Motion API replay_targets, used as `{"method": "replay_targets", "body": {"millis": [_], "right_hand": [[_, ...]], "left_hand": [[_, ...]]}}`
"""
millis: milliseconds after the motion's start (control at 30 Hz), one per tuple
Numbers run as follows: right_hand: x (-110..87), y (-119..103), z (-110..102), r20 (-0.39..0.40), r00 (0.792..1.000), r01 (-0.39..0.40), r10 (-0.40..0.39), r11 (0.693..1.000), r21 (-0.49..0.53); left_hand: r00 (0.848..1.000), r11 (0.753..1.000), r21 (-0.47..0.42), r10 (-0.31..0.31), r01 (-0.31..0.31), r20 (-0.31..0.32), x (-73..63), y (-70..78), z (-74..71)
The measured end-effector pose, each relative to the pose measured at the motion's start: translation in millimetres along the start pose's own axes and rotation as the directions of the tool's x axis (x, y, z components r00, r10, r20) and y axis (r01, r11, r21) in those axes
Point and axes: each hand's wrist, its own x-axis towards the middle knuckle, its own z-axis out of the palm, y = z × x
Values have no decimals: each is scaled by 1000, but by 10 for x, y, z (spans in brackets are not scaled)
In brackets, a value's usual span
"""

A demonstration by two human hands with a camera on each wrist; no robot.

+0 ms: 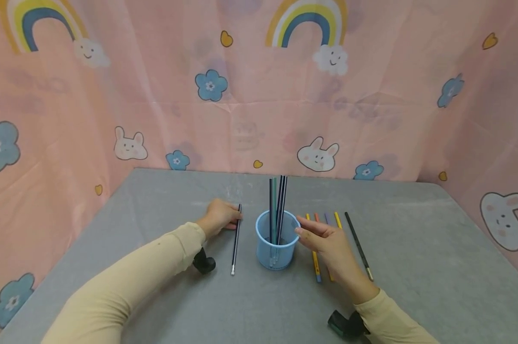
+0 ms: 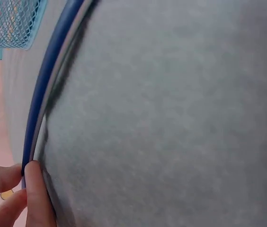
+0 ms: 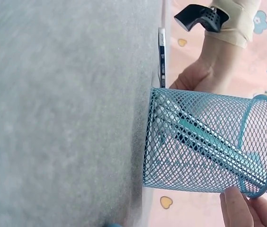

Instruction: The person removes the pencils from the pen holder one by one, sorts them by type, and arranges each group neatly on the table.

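Note:
A light blue mesh pencil cup (image 1: pixel 278 260) stands upright on the table with several dark and green pencils (image 1: pixel 272 205) leaning inside it. My right hand (image 1: pixel 333 248) grips the cup's rim from the right; in the right wrist view its fingers (image 3: pixel 237 208) are at the rim, and the cup (image 3: pixel 200 142) appears sideways. To the cup's left, my left hand (image 1: pixel 220 216) pinches the far end of a dark blue striped pencil (image 1: pixel 236 243), whose eraser end points toward me. Up close in the left wrist view, that pencil (image 2: pixel 43 90) lies low along the grey surface.
Right of the cup lie a yellow pencil (image 1: pixel 316 267), another yellow one (image 1: pixel 338 220), a purple one (image 1: pixel 326 219), an orange-red one (image 1: pixel 316 217) and a black one (image 1: pixel 358 246), some partly behind my right hand. A pink patterned cloth (image 1: pixel 259 119) hangs behind the grey table (image 1: pixel 435 267).

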Motion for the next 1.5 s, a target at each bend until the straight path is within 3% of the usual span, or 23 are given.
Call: {"method": "replay_targets", "body": {"millis": [200,567,1167,1500], "right_hand": [[19,-34,-11,0,1000,28,-28,999,-19],[-2,-37,-22,5,1000,16,-16,999,-33],[-48,20,-20,-2,1000,16,-16,1000,-3],[-38,7,-20,-1,1000,21,-21,1000,-16]], "left_hand": [[999,999,38,16,-15,-28,22,52,2],[996,980,186,76,-67,-40,36,41,32],[989,962,246,140,-122,-56,16,-12,90],[979,953,245,195,-176,-54,-8,82,31]]}}
